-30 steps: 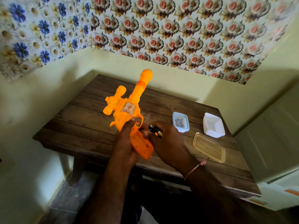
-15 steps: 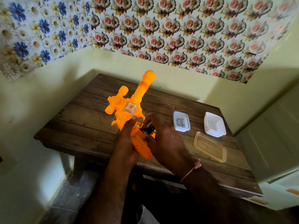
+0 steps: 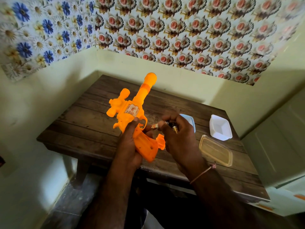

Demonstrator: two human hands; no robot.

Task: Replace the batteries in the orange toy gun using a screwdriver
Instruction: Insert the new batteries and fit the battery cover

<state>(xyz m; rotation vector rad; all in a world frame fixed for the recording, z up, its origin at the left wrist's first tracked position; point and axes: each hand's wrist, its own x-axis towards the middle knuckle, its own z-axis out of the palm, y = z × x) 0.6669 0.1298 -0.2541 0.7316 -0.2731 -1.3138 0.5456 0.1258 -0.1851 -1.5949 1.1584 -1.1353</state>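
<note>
Right hand has pulled back from the grip of the orange toy gun since half a second ago, when it was pressed tight against the handle. It now sits just right of centre frame, fingers curled round a small cluster of batteries; one battery end pokes out toward the gun at the fingertips. Count is hard to read, probably two or three.

Left hand wraps the gun's handle from the left, thumb up near the trigger guard, barrel pointing to the upper middle of the frame. The gun is held above the near edge of the bench, not resting on it.

An orange flap hangs off the handle's right side, looks like the battery cover swung open. That was not showing a second ago. My read: compartment is open and cells are in transit, either old ones coming out or new ones about to go in; can't tell which.

Elsewhere nothing has moved: blue-rimmed box behind the right hand, white tub at right, clear lid in front of it. No screwdriver visible.
</note>
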